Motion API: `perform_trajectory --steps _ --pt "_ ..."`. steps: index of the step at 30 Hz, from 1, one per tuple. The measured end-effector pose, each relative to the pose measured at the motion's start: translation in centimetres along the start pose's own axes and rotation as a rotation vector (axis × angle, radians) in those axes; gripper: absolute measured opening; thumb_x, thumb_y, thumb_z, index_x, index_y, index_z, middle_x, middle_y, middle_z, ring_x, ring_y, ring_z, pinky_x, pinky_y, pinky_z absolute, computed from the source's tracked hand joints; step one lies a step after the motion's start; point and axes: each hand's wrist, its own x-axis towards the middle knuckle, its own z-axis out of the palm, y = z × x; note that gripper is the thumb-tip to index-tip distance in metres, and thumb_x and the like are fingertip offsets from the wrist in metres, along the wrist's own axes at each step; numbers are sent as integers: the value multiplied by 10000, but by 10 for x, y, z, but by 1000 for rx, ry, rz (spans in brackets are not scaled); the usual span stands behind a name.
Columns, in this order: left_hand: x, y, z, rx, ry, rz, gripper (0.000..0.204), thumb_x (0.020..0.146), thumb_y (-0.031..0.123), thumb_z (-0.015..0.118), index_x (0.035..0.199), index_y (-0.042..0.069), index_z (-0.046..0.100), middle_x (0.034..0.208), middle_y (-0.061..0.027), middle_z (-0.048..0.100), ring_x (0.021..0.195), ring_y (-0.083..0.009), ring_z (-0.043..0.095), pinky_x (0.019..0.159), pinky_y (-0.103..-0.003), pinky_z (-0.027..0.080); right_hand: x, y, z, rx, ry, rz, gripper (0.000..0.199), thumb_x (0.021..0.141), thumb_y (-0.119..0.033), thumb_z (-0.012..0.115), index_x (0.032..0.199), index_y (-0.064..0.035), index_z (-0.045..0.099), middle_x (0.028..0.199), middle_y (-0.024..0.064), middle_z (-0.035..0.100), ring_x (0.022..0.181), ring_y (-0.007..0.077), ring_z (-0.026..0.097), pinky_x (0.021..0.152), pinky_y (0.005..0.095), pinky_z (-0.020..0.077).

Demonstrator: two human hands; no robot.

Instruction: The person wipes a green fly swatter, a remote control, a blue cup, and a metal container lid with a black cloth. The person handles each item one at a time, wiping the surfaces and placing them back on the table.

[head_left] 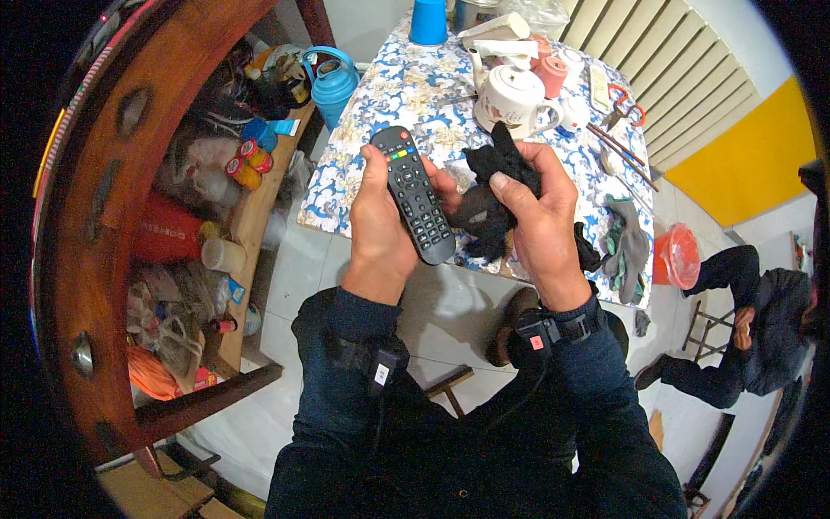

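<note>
My left hand (380, 233) is closed around a black remote control (418, 197), its button side facing up and its red button at the far end. The thumb lies along the remote's left edge and the fingertips show on its right. Just to the right, my right hand (549, 221) pinches a crumpled black cloth (494, 186) between thumb and fingers. Part of the cloth hangs down beside the remote; I cannot tell whether they touch. Both hands are held up over the near edge of the table (346, 186), which has a blue and white floral cover.
A white teapot (512, 95), pink cups (551, 76), a blue cup (428, 22), scissors (622, 108) and grey gloves (627, 242) are on the table. A red bin (676, 257) and a seated person (752, 320) are at right. Cluttered shelves (251, 208) with jars stand left.
</note>
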Motion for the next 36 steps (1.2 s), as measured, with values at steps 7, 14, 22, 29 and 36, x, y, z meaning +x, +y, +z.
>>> perform_trajectory --steps 7,14,22,29,36 --pt "-5 -15 7 64 70 -40 667 1175 665 384 1355 87 664 1190 -139 777 1014 -290 781 889 -460 659 -5 -12 8 231 -108 39 427 889 75 785 1294 1 672 1166 68 750 1112 186 718 977 381 597" --pt "-7 -32 10 -62 7 -110 720 1145 739 372 1369 106 630 1160 -99 769 958 -256 788 827 -413 676 14 -2 17 -556 -253 -769 388 729 83 728 1099 -19 669 1112 203 645 1036 448 646 886 497 555" --pt "-16 -33 9 291 -24 -174 749 1119 796 336 1314 132 622 908 -113 750 609 -259 731 491 -374 623 19 -7 13 -539 -153 -789 290 783 45 711 1056 -22 644 1043 205 604 1000 454 630 863 519 546" --pt "-23 -33 22 376 -51 -208 824 1088 843 350 1202 91 667 815 -103 736 580 -214 706 494 -348 587 20 -7 1 -597 -9 -691 351 749 106 666 1088 12 661 1023 212 632 992 451 665 878 487 566" --pt "-15 -23 38 152 228 -160 797 1146 757 321 1224 49 677 851 -151 766 631 -241 742 570 -359 622 10 -3 1 -569 -164 -718 359 736 97 681 1080 -5 665 1020 205 616 978 456 649 863 512 559"
